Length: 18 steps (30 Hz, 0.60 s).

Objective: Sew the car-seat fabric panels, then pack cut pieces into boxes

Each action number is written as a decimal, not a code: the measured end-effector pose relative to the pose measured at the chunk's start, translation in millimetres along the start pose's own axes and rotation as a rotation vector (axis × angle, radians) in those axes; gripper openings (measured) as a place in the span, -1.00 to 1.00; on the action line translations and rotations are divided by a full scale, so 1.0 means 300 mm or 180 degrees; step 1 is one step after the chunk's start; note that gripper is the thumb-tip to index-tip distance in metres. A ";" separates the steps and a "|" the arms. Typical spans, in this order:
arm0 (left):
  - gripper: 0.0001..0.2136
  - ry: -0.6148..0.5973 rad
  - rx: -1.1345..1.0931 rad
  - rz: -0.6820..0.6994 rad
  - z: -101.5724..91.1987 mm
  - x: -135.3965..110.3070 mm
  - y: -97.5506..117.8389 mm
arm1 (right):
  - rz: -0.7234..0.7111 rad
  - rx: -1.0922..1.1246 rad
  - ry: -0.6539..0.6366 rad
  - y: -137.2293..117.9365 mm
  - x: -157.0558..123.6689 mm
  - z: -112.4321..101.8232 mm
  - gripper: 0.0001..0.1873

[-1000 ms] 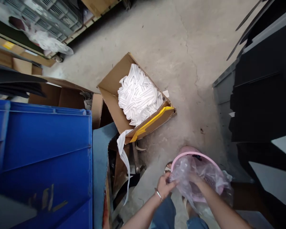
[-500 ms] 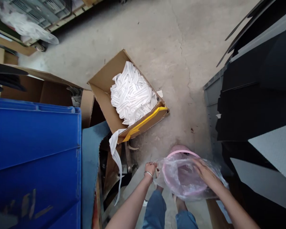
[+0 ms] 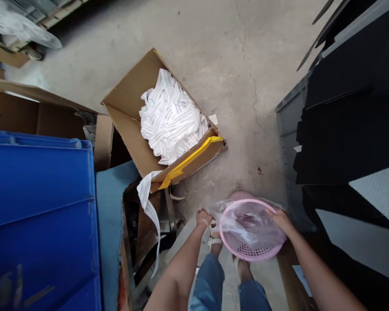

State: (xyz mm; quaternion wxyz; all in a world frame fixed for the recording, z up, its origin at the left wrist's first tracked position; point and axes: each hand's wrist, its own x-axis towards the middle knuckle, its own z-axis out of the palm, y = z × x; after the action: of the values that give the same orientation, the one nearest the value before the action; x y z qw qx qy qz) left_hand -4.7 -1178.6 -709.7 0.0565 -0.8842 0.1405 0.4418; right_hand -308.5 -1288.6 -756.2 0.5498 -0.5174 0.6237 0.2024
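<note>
My right hand (image 3: 280, 220) grips the rim of a round pink plastic mesh basket (image 3: 238, 248) through a clear plastic bag (image 3: 243, 220). The bag covers the basket's upper part, and the lower mesh shows bare. My left hand (image 3: 203, 218) is a closed fist at the bag's left edge and seems to pinch it. Behind the basket, a second pink rim (image 3: 241, 195) shows, partly hidden. Ahead lies an open cardboard box (image 3: 129, 103) holding crumpled white striped strips (image 3: 170, 116), out of reach of both hands.
A large blue plastic crate (image 3: 39, 216) fills the lower left, and a grey crate holding black sheets (image 3: 343, 129) stands on the right. The box sits on a cracked concrete floor (image 3: 240, 108). My sandalled feet and jeans show below the basket.
The bag has slid back and the basket's mesh now shows at its lower edge. Both hands have moved up and apart along the bag, and the view has shifted, with the box further left.
</note>
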 end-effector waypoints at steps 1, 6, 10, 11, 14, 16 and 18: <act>-0.65 0.0073 0.0071 0.0141 -0.016 -0.034 0.016 | 0.0072 -0.0123 -0.0013 -0.008 -0.022 -0.001 -0.63; -0.41 0.0554 0.0645 0.2198 -0.141 -0.233 0.127 | 0.0142 -0.0506 -0.0126 -0.103 -0.199 0.011 -0.56; -0.53 -0.0271 0.1262 0.2259 -0.238 -0.360 0.158 | -0.0147 -0.0681 -0.0165 -0.235 -0.383 -0.011 -0.60; -0.55 -0.0421 0.1295 0.1850 -0.264 -0.387 0.150 | -0.0276 -0.0788 -0.0185 -0.272 -0.431 -0.027 -0.61; -0.67 -0.0577 0.1158 0.1118 -0.355 -0.484 0.097 | -0.0652 -0.1285 -0.0203 -0.377 -0.579 -0.102 -0.58; -0.77 -0.0631 0.0982 0.1041 -0.423 -0.575 0.055 | -0.0730 -0.1507 -0.0197 -0.439 -0.679 -0.171 -0.55; -0.80 -0.0612 0.0761 0.0950 -0.499 -0.683 0.025 | -0.0822 -0.1434 -0.0256 -0.492 -0.784 -0.249 -0.52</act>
State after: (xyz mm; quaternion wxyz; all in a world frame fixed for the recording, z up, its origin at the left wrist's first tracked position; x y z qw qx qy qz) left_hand -9.1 -1178.6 -455.8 0.1081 -0.7944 0.3154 0.5077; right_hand -249.0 -1306.9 -475.6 0.4663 -0.6936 0.4694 0.2848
